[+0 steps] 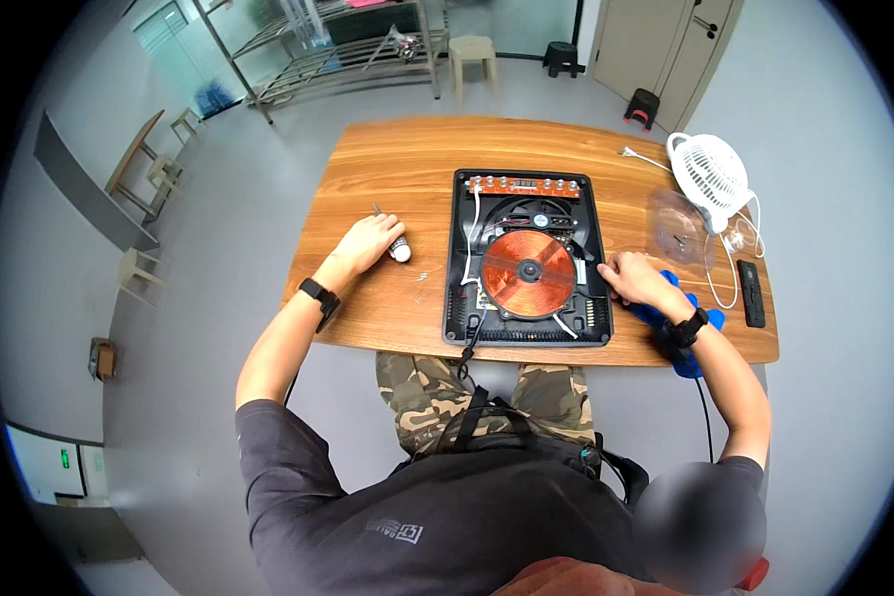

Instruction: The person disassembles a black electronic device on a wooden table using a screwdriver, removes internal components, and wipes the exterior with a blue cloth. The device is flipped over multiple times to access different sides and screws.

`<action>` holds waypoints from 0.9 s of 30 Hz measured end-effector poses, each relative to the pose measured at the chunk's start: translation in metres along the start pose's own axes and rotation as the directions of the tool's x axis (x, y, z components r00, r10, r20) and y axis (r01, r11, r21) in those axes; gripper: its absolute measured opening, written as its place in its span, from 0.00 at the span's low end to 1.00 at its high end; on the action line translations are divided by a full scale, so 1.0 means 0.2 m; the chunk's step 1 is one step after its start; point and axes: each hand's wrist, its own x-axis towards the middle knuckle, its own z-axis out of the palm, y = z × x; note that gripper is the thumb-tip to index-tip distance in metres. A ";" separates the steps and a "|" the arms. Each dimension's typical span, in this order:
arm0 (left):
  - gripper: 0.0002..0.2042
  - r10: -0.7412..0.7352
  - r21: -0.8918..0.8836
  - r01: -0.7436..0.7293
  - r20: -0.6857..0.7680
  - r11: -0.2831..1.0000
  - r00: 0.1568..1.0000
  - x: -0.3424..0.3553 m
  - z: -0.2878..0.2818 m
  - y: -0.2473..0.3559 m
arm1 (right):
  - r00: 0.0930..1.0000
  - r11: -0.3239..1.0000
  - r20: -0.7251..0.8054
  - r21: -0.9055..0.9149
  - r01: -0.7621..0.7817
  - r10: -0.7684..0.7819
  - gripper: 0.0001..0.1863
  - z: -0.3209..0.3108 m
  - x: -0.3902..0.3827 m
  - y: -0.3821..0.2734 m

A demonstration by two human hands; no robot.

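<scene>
An opened induction cooker (526, 258) lies in the middle of the wooden table (397, 159), its black case showing a copper coil (527, 273) and a circuit strip along the far edge. My left hand (368, 243) rests on the table left of the cooker, fingers closed on a small screwdriver (395, 243) with a white and dark handle. My right hand (634, 278) rests at the cooker's right edge, fingers curled against the case, over a blue object (700, 323). A few small screws (422, 278) lie between my left hand and the cooker.
A white desk fan (710, 174) with its cord stands at the table's right end, beside a clear plastic bag (677, 226) and a black remote-like bar (751, 293). Metal shelving, stools and a door are beyond the table's far side.
</scene>
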 end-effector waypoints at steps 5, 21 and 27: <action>0.07 -0.024 0.008 0.024 0.021 1.000 0.999 -0.05 0.04 0.00 | 0.997 0.995 0.072 0.097 -0.031 0.024 0.24 0.03 0.00 0.01; 0.19 -0.060 -0.131 0.063 0.030 0.989 0.998 -0.14 0.03 0.05 | 0.988 0.976 0.136 0.196 -0.092 0.066 0.22 0.14 0.05 0.06; 0.19 -0.206 -0.140 0.208 0.029 0.968 0.978 -0.08 -0.12 0.21 | 0.994 0.974 0.098 0.216 -0.063 0.043 0.22 0.16 0.07 0.08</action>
